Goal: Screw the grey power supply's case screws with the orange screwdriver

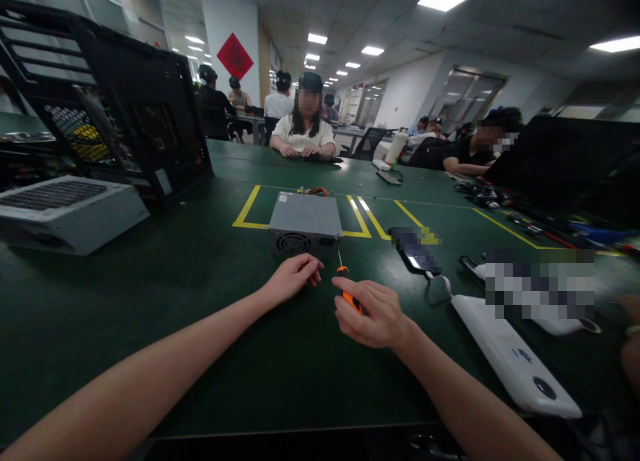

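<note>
A grey computer power supply (306, 216) sits on the green table in front of me, its fan grille and socket facing my side. My right hand (371, 311) is closed round the orange-and-black handle of a screwdriver (342, 272). The shaft points away from me, with its tip by the right end of the power supply's near face; contact cannot be made out. Just in front of the fan grille, my left hand (295, 276) rests with its fingers curled together. Whatever those fingers may hold is hidden.
An open black computer case (165, 128) and another power supply (75, 211) stand left. On the right lie a phone (417, 251), a white power bank (515, 354) and cables. Yellow tape (250, 204) marks the table (240, 388). A person (305, 131) sits opposite.
</note>
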{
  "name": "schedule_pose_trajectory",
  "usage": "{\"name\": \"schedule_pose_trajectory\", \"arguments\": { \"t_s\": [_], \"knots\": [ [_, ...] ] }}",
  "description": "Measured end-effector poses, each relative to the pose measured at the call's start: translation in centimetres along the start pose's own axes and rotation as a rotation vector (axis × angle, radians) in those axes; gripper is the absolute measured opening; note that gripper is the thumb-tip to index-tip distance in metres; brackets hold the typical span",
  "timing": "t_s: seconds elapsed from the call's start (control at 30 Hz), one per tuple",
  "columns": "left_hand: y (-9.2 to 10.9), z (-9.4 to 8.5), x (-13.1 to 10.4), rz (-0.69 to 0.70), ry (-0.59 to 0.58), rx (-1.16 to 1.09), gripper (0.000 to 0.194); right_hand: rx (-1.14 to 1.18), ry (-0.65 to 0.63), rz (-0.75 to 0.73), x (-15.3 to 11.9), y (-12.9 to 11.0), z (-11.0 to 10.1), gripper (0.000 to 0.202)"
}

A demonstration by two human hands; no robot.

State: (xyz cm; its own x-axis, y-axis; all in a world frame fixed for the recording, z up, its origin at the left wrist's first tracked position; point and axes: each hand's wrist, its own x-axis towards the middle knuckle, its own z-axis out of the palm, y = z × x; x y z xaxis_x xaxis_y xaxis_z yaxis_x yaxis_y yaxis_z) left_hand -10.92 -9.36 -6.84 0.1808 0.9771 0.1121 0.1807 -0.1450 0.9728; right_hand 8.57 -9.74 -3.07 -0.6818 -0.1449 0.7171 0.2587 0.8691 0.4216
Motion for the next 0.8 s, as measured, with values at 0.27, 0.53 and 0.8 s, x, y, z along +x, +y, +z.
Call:
{"name": "schedule_pose_trajectory", "arguments": {
  "t_s": [0.27,0.53,0.8],
  "knots": [
    [0.21,-0.01,-0.12,-0.011,0.0,0.007,0.023,0.012,-0.01,0.017,-0.36,0.28,0.14,0.013],
    [-0.27,0.06,0.13,0.002,0.006,0.0,0.021,0.037,-0.044,0.052,-0.72,0.16,0.38,0.02],
    [-0.34,-0.01,0.05,0.0,0.001,0.016,0.025,0.07,-0.009,0.232,-0.65,-0.12,0.03,0.016]
  ]
}}
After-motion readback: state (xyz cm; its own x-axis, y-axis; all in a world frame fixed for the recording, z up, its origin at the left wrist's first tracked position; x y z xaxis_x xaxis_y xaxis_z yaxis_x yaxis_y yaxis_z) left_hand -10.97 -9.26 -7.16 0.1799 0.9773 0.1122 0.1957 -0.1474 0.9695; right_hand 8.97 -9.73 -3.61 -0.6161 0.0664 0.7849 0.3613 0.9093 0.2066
